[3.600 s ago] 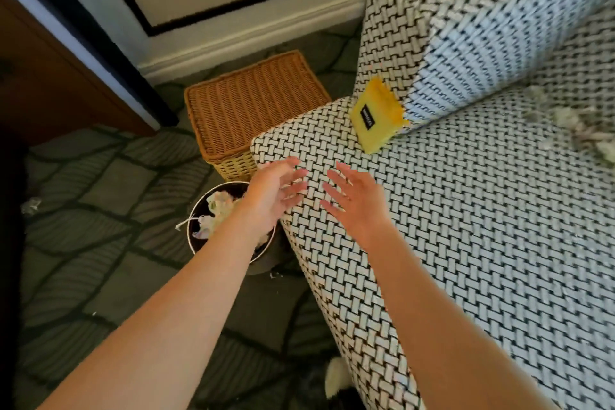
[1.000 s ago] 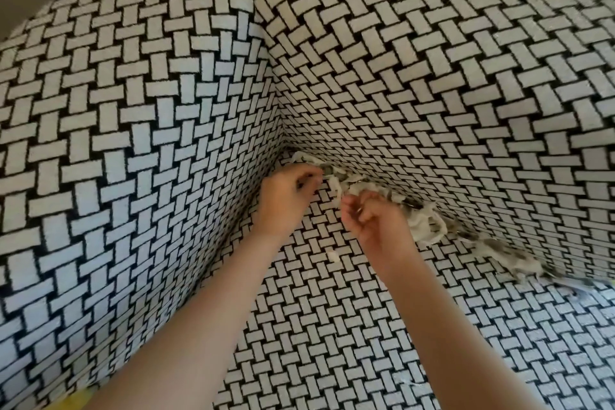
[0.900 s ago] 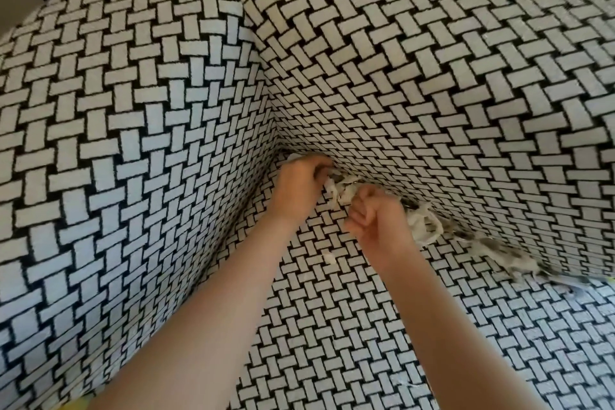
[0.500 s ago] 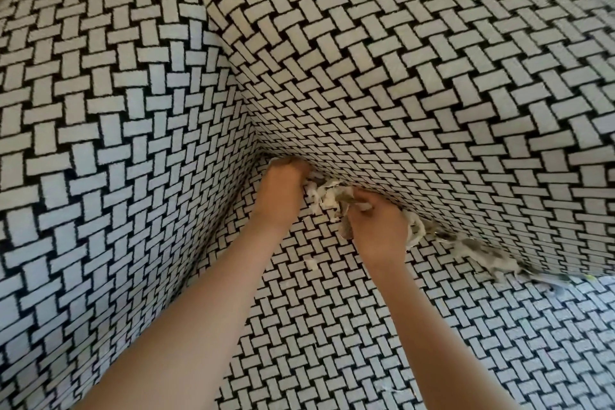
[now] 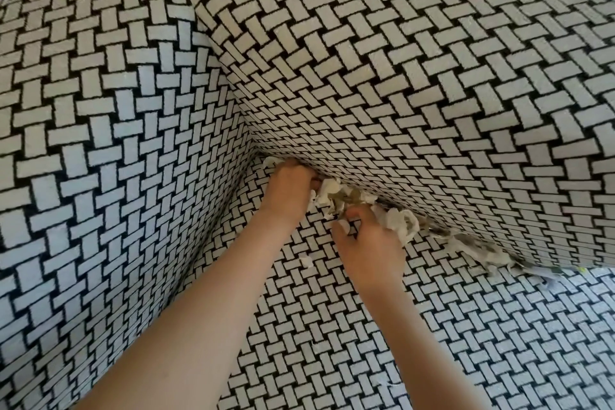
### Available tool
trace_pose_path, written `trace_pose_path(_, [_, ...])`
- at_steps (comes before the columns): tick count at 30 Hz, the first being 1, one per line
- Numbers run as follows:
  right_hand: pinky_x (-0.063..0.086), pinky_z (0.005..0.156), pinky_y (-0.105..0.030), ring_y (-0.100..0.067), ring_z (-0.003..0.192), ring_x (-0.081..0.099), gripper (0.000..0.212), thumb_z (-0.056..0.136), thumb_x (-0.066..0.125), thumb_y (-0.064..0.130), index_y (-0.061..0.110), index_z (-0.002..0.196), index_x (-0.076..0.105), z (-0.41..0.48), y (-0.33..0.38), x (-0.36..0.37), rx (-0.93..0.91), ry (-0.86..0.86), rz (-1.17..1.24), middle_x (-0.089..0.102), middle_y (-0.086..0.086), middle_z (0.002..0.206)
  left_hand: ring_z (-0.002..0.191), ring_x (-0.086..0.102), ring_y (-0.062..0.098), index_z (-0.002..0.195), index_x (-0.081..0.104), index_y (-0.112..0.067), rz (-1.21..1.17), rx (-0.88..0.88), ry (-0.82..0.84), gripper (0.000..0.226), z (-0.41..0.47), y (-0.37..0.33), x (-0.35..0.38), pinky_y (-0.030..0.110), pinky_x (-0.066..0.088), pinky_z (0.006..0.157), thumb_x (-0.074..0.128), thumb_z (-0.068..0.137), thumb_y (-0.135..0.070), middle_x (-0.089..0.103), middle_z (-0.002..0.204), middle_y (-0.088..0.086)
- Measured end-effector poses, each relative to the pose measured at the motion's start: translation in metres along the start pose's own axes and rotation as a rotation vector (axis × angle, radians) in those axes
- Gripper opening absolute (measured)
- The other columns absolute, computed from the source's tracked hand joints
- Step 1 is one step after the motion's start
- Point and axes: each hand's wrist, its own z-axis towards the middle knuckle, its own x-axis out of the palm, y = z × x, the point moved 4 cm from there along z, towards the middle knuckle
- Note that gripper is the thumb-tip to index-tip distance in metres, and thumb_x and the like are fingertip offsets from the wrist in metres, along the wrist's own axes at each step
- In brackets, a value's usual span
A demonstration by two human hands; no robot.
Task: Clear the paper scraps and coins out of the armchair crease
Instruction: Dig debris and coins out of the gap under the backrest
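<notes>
**Loose scraps and coins can slip deeper or scatter**

Your left hand [image 5: 290,191] is curled at the corner end of the crease [image 5: 392,201], where the black-and-white basket-weave seat cushion [image 5: 499,343] meets the matching armchair backrest [image 5: 399,93]; its fingers are tucked in against the torn white paper scraps [image 5: 327,196], but you cannot tell how much it actually holds. Your right hand [image 5: 367,243] is bent narrow over the heap, fingertips pinching into the paper just beside the dull brownish coins [image 5: 347,198] mixed through it.

The risk is the mix itself. If you rake hard towards the backrest, the coins, heavier than the paper, could slide down into the gap and out of reach. If you lift a loose handful, thin scraps are likely to shed; one small white fleck [image 5: 306,261] already lies apart on the seat. More debris trails along the crease to your right [image 5: 479,248], so pulling the near clump may drag that line out unevenly.
</notes>
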Motion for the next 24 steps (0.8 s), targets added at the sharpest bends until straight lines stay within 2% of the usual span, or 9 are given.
trace_pose_path(4, [0.041, 0.068, -0.030, -0.028, 0.096, 0.062, 0.037, 0.099, 0.031, 0.036, 0.012, 0.127, 0.034, 0.000, 0.004, 0.006, 0.005, 0.079, -0.128, 0.067, -0.009, 0.101, 0.104, 0.056, 0.031, 0.111, 0.064, -0.002, 0.104, 0.012, -0.014, 0.027, 0.003, -0.005, 0.000, 0.036, 0.049, 0.087, 0.045, 0.092, -0.001, 0.059, 0.113, 0.018])
trace_pose_path(7, [0.035, 0.065, -0.028, -0.028, 0.097, 0.062, 0.034, 0.099, 0.032, 0.033, 0.008, 0.121, 0.039, 0.001, 0.007, 0.006, -0.025, 0.110, -0.155, 0.066, -0.010, 0.102, 0.100, 0.057, 0.030, 0.108, 0.063, 0.002, 0.101, 0.030, -0.076, 0.024, 0.000, -0.006, 0.000, 0.032, 0.045, 0.078, 0.043, 0.095, -0.004, 0.060, 0.109, 0.018])
trace_pose_path(9, [0.034, 0.061, -0.027, -0.026, 0.083, 0.062, 0.027, 0.100, 0.031, 0.027, 0.007, 0.107, 0.046, 0.001, 0.011, 0.005, -0.059, 0.168, -0.084, 0.065, -0.009, 0.089, 0.089, 0.058, 0.028, 0.099, 0.063, 0.004, -0.080, -0.028, -0.135, 0.025, -0.002, 0.001, -0.005, 0.025, 0.039, 0.068, 0.043, 0.096, -0.010, 0.061, 0.095, 0.015])
trace_pose_path(11, [0.032, 0.052, -0.025, -0.015, 0.054, 0.048, 0.022, 0.099, 0.032, 0.017, 0.009, 0.083, 0.045, 0.002, 0.010, 0.004, 0.029, 0.181, 0.234, 0.053, -0.003, 0.062, 0.069, 0.053, 0.019, 0.096, 0.063, 0.002, -0.337, -0.160, -0.165, 0.028, -0.008, 0.008, -0.011, 0.019, 0.031, 0.052, 0.040, 0.097, -0.014, 0.057, 0.080, 0.008])
trace_pose_path(13, [0.025, 0.039, -0.017, -0.007, 0.040, 0.029, 0.032, 0.096, 0.033, 0.008, 0.012, 0.065, 0.037, 0.006, 0.009, 0.002, 0.237, 0.154, 0.691, 0.034, 0.002, 0.051, 0.061, 0.046, 0.009, 0.097, 0.061, -0.007, -0.633, -0.336, -0.176, 0.025, -0.015, 0.015, -0.011, 0.010, 0.034, 0.044, 0.037, 0.098, -0.015, 0.053, 0.072, -0.001])
trace_pose_path(15, [0.020, 0.034, -0.015, -0.005, 0.037, 0.023, 0.034, 0.095, 0.031, 0.004, 0.014, 0.062, 0.037, 0.008, 0.015, 0.002, 0.398, 0.176, 1.141, 0.031, 0.002, 0.049, 0.060, 0.050, 0.009, 0.088, 0.057, -0.013, -0.955, -0.484, -0.165, 0.026, -0.021, 0.020, -0.008, 0.010, 0.037, 0.047, 0.034, 0.099, -0.015, 0.050, 0.068, -0.004])
trace_pose_path(17, [0.024, 0.034, -0.014, -0.006, 0.040, 0.027, 0.033, 0.095, 0.029, 0.001, 0.013, 0.070, 0.047, 0.012, 0.023, -0.001, 0.451, 0.181, 1.293, 0.038, 0.002, 0.051, 0.045, 0.045, 0.002, 0.076, 0.052, -0.016, -1.292, -0.571, -0.118, 0.029, -0.024, 0.019, -0.006, 0.012, 0.033, 0.042, 0.033, 0.098, -0.013, 0.045, 0.060, -0.004])
trace_pose_path(19, [0.028, 0.037, -0.017, -0.008, 0.043, 0.032, 0.033, 0.095, 0.027, 0.001, 0.013, 0.081, 0.055, 0.014, 0.026, -0.006, 0.377, 0.096, 1.050, 0.043, 0.000, 0.056, 0.035, 0.035, 0.001, 0.068, 0.046, -0.016, -1.527, -0.605, -0.046, 0.032, -0.024, 0.016, -0.007, 0.012, 0.026, 0.037, 0.032, 0.097, -0.013, 0.040, 0.050, -0.006])
trace_pose_path(24, [0.039, 0.067, -0.031, -0.026, 0.077, 0.055, 0.028, 0.097, 0.029, 0.013, 0.010, 0.109, 0.055, 0.024, 0.032, -0.008, 0.053, 0.031, 0.133, 0.062, -0.009, 0.084, 0.033, 0.030, 0.004, 0.058, 0.032, -0.018, -1.565, -0.611, 0.033, 0.036, -0.022, 0.014, -0.015, 0.014, 0.021, 0.032, 0.031, 0.094, -0.017, 0.036, 0.043, -0.007])
